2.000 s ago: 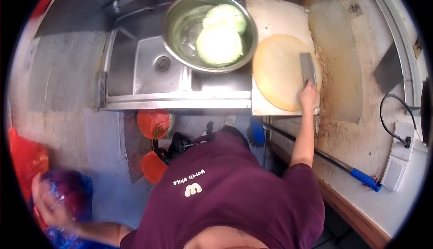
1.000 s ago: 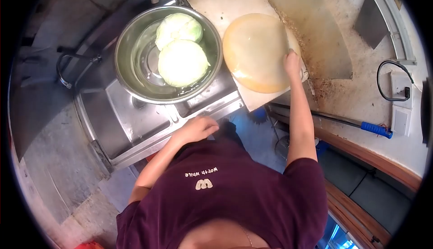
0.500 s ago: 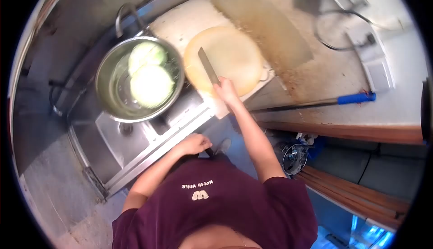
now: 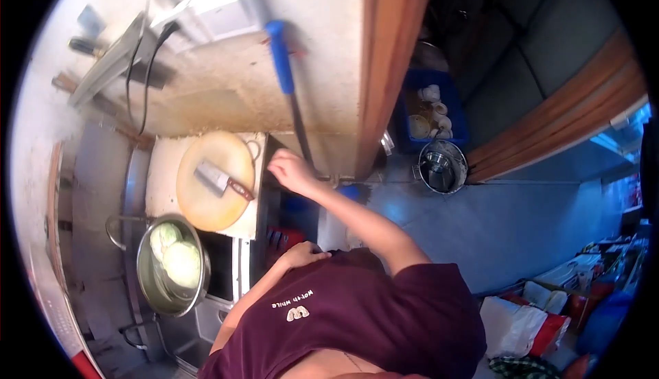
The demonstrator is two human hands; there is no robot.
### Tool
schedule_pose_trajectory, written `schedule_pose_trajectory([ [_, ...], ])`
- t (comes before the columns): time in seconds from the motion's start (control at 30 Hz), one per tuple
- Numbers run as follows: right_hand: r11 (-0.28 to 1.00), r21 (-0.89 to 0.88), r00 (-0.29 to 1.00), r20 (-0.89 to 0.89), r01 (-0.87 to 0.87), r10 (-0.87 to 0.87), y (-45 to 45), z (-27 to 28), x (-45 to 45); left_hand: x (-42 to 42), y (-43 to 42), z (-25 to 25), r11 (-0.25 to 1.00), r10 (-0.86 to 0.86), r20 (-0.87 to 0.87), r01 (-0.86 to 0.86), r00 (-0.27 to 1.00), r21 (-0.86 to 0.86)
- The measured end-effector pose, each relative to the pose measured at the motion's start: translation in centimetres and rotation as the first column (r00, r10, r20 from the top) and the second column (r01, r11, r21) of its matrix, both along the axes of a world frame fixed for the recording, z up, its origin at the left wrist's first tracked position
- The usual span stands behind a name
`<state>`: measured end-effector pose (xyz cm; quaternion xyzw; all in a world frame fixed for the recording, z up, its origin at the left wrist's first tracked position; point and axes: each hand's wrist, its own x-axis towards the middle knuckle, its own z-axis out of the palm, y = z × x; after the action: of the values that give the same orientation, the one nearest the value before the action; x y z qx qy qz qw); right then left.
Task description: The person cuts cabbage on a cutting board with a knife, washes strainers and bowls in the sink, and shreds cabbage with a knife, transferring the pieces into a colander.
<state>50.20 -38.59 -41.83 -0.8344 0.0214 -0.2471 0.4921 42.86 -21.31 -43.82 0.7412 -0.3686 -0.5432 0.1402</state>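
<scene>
A cleaver (image 4: 217, 179) with a reddish-brown wooden handle lies flat on a round yellowish cutting board (image 4: 216, 147), its handle end near the board's edge. Just beyond the board's right side, my right hand (image 4: 292, 172) hangs in the air with fingers curled and nothing visible in them. At my waist, my left hand (image 4: 302, 254) rests against my maroon shirt (image 4: 343, 310), its fingers laid along the cloth. To the lower left of the board is a metal pot (image 4: 145, 284), which holds pale green cabbage pieces (image 4: 181, 264).
A blue-handled pole (image 4: 280, 56) leans against the wall past my right hand. On the floor stand a metal bucket (image 4: 461, 184) and a blue crate (image 4: 458, 98) with white items. A wooden door frame (image 4: 388, 63) rises beside the counter. Bags (image 4: 515, 327) lie at lower right.
My right hand has let go of the cleaver, which now lies on the cutting board, and has moved off the board. The view has turned right, showing more floor.
</scene>
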Motion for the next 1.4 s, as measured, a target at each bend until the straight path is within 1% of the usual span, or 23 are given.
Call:
schedule_pose_trajectory([
  [0.07,0.946,-0.245,0.977,0.043,0.212,-0.207,-3.3,-1.4,-5.1,-0.5,-1.7,-0.8,0.986,0.045,-0.074,-0.057,0.996,-0.158],
  [0.13,0.859,-0.507,0.942,-0.249,0.070,-0.224,-4.7,-3.1,-11.0,-1.6,-3.7,-0.7,0.939,0.290,-0.344,-0.335,0.893,-0.080],
  [0.2,0.890,-0.290,0.737,-0.672,-0.353,0.073,-6.6,-2.8,-14.9,-1.8,-5.1,-0.7,0.882,0.423,-0.471,-0.472,0.774,0.017],
  [0.27,0.937,-0.060,0.767,-0.593,-0.344,0.244,-6.9,-2.4,-18.6,-1.8,-5.6,-1.1,0.861,0.471,-0.499,-0.501,0.727,0.083],
  [0.3,0.940,-0.069,0.811,-0.529,-0.335,0.251,-6.8,-2.4,-20.0,-2.2,-6.0,0.3,0.817,0.533,-0.533,-0.564,0.657,0.122],
  [0.37,0.946,-0.081,0.882,-0.394,-0.313,0.258,-6.0,-2.7,-21.8,-2.2,-6.1,1.7,0.788,0.583,-0.477,-0.600,0.657,0.137],
  [0.4,0.953,-0.039,0.870,-0.422,-0.300,0.257,-5.2,-2.9,-22.1,-2.3,-6.1,2.0,0.775,0.603,-0.453,-0.617,0.657,0.139],
  [0.47,0.962,0.032,0.843,-0.474,-0.270,0.252,-4.4,-3.1,-22.0,-2.4,-6.2,2.0,0.834,0.506,-0.401,-0.551,0.763,0.004],
  [0.53,0.946,0.118,0.865,-0.384,-0.302,0.324,-4.6,-3.0,-21.3,-2.3,-6.0,2.1,0.876,0.406,-0.323,-0.464,0.855,-0.129],
  [0.57,0.933,0.166,0.870,-0.338,-0.320,0.359,-4.4,-3.0,-21.2,-2.5,-5.1,-0.6,0.796,0.254,-0.172,-0.307,0.952,-0.522],
  [0.63,0.903,0.225,0.859,-0.290,-0.367,0.421,-4.6,-3.0,-20.8,-3.1,-5.4,0.8,0.888,0.162,0.243,-0.034,0.957,-0.459],
  [0.67,0.888,0.287,0.823,-0.350,-0.361,0.447,-4.8,-2.8,-20.7,-3.5,-5.6,1.9,0.919,0.093,0.438,0.093,0.894,-0.383],
  [0.73,0.852,0.399,0.738,-0.449,-0.338,0.503,-5.5,-0.8,-20.1,-4.3,-5.9,3.3,0.934,0.076,0.510,0.118,0.857,-0.337],
  [0.77,0.857,0.332,0.774,-0.383,-0.394,0.504,-5.0,-3.3,-19.8,-4.3,-5.5,3.1,0.914,0.115,0.454,0.085,0.884,-0.397],
  [0.8,0.805,0.408,0.736,-0.357,-0.431,0.575,-4.8,-2.7,-19.4,-4.3,-5.1,3.3,0.891,0.152,0.391,0.045,0.908,-0.452],
  [0.87,0.794,0.345,0.720,-0.344,-0.500,0.603,-4.3,-4.1,-18.5,-3.8,-4.0,1.3,0.838,0.240,0.074,-0.168,0.968,-0.520],
  [0.93,0.814,0.183,0.654,-0.511,-0.551,0.557,-5.0,-1.2,-18.3,-4.0,-3.4,0.9,0.789,0.321,-0.138,-0.345,0.937,-0.508],
  [1.07,0.740,-0.254,0.646,-0.700,-0.623,0.303,-4.6,-1.2,-18.0,-4.6,-1.8,-0.3,0.893,0.313,-0.163,-0.349,0.936,-0.285],
  [1.1,0.684,-0.319,0.635,-0.723,-0.656,0.272,-4.6,0.1,-18.1,-4.7,-2.2,2.1,0.890,0.358,-0.152,-0.386,0.921,-0.242],
  [1.2,0.663,-0.513,0.785,-0.589,-0.546,0.192,-4.7,-1.5,-19.3,-4.3,-1.8,2.0,0.934,0.281,-0.007,-0.275,0.960,-0.228],
  [1.27,0.677,-0.549,0.803,-0.587,-0.490,0.105,-5.4,-0.1,-19.5,-4.3,-1.3,0.1,0.944,0.251,0.028,-0.238,0.968,-0.228],
  [1.33,0.717,-0.583,0.811,-0.584,-0.382,-0.043,-5.8,0.8,-19.4,-4.5,-2.5,2.0,0.877,0.352,-0.271,-0.417,0.896,-0.238],
  [1.4,0.830,-0.507,0.781,-0.606,-0.233,-0.151,-6.2,1.3,-19.5,-4.8,-2.8,2.0,0.743,0.573,-0.475,-0.667,0.668,-0.043],
])
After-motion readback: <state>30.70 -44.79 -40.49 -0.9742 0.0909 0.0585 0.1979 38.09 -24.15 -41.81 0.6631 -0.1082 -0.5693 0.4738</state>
